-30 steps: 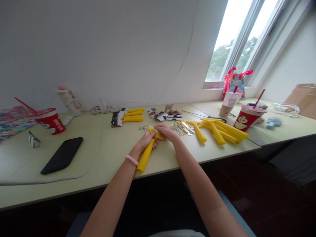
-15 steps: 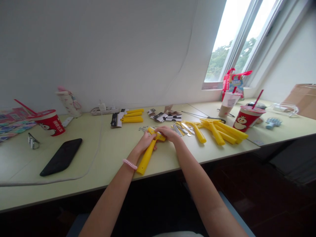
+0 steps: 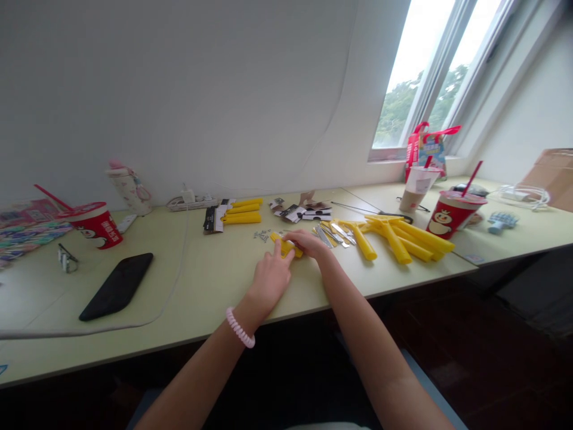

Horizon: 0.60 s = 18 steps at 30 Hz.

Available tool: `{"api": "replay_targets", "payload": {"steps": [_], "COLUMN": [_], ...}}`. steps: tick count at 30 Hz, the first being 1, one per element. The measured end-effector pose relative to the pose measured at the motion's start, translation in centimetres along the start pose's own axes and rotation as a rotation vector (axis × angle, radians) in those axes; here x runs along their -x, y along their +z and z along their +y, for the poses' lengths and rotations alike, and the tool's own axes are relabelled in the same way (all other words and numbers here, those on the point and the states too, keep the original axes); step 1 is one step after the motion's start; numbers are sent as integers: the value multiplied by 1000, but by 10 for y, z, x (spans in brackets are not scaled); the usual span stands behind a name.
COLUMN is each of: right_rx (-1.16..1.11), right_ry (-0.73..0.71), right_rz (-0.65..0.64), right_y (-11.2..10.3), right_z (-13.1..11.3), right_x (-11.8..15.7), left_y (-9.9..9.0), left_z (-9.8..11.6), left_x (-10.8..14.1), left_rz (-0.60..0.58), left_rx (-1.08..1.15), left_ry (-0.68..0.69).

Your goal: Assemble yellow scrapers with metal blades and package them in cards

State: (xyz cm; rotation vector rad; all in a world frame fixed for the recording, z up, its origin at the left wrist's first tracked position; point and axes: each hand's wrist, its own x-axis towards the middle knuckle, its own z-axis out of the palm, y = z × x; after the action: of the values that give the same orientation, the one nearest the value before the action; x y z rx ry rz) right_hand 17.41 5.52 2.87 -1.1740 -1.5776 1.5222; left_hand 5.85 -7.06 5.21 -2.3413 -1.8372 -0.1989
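Yellow tool [image 3: 286, 246] is on the near side of the surface [image 3: 201, 275], roughly mid-frame, between both hands. Only parts of its head show; the rest is hidden by the hands.

Left hand [image 3: 271, 280]: back up, two fingers spread forward onto the head. Can't tell if that grip is clamped on it, palm side is hidden. Pink coil band [image 3: 240, 327] on the left wrist.

Right hand [image 3: 308, 242]: bent over the right end of the head, fingers touching it. How tight that grip is, can't tell either.

Small metal parts [image 3: 262, 236] lie loose just beyond the head, to its left. Flat metal blades [image 3: 331, 234] are piled just right of the right hand. Next to them, a heap of yellow tools [image 3: 396, 242], handles pointing toward the near edge and right, by a red cup [image 3: 454, 218].

Behind the hands: torn black-and-white cards [image 3: 298, 212]. Left of those, three yellow handles [image 3: 244, 218] with a dark card [image 3: 210, 219] at their left ends. Black phone [image 3: 119, 286] lies well left.
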Motion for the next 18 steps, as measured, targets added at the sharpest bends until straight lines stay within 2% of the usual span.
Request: {"api": "replay_targets", "payload": {"steps": [11,18], "right_rx": [4,-18], "right_ry": [5,-25], "right_rz": [12,1], "right_y": [-3,-3], "right_z": [8,7], "right_x": [-7,-7], "left_y": [11,15], "left_z": [-6,-9], "left_x": [-4,-4], "left_rz": [-7,44], "left_rx": [-20,93], "left_ry": [43,69]}}
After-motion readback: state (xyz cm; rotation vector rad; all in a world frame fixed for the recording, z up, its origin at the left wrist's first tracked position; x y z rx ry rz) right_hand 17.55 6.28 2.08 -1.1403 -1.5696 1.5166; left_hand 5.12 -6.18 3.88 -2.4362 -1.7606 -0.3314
